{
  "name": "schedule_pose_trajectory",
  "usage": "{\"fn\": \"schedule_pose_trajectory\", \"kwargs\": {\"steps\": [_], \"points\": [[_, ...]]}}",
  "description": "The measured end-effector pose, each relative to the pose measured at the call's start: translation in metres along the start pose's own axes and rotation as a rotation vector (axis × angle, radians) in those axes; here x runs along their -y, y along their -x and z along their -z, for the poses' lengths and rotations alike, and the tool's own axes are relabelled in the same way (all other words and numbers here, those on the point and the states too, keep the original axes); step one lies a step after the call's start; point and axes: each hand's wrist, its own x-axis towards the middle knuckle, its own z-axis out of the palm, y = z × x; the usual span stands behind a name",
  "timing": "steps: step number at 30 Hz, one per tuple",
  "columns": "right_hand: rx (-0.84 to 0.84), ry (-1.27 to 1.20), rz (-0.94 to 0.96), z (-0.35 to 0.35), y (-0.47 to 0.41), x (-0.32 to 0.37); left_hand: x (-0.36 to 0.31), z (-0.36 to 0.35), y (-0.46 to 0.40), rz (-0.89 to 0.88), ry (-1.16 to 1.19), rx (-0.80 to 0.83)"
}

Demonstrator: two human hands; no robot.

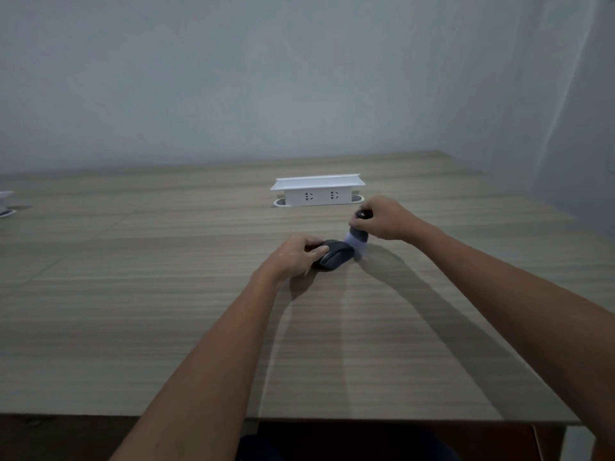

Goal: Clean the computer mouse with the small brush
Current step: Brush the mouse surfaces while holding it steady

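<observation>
A dark computer mouse [334, 258] lies on the wooden table [166, 294] near its middle. My left hand [294, 257] grips the mouse from its left side, with fingers over its top. My right hand [382, 218] holds a small brush [357, 239] by its dark handle. The pale bristles point down and touch the right end of the mouse. The bristles look blurred.
A white socket box [317, 191] with two outlets stands on the table just behind my hands. A small white object [6, 202] sits at the far left edge. A grey wall rises behind the table. The table's front edge is close to me.
</observation>
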Motion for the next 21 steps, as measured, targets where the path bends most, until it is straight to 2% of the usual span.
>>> {"fn": "schedule_pose_trajectory", "kwargs": {"steps": [3, 7, 12, 14, 18, 21], "points": [[0.031, -0.219, 0.037, -0.002, 0.001, 0.006, 0.002, 0.001, 0.001, 0.001, 0.006, 0.001], [0.060, 0.017, 0.011, -0.002, -0.005, 0.003, 0.000, 0.002, 0.001, 0.010, 0.002, -0.005], [0.096, -0.284, 0.064, 0.003, 0.001, 0.018, 0.002, 0.001, 0.001, 0.022, 0.041, -0.014], [0.120, -0.249, 0.052, 0.002, -0.002, 0.016, 0.003, 0.001, 0.001, 0.026, 0.045, -0.015], [0.055, -0.002, 0.019, 0.009, -0.008, 0.012, 0.002, 0.000, 0.000, 0.023, 0.052, -0.002], [0.093, -0.216, 0.062, 0.010, -0.001, 0.024, 0.004, 0.000, -0.001, 0.035, 0.062, -0.014]]}}
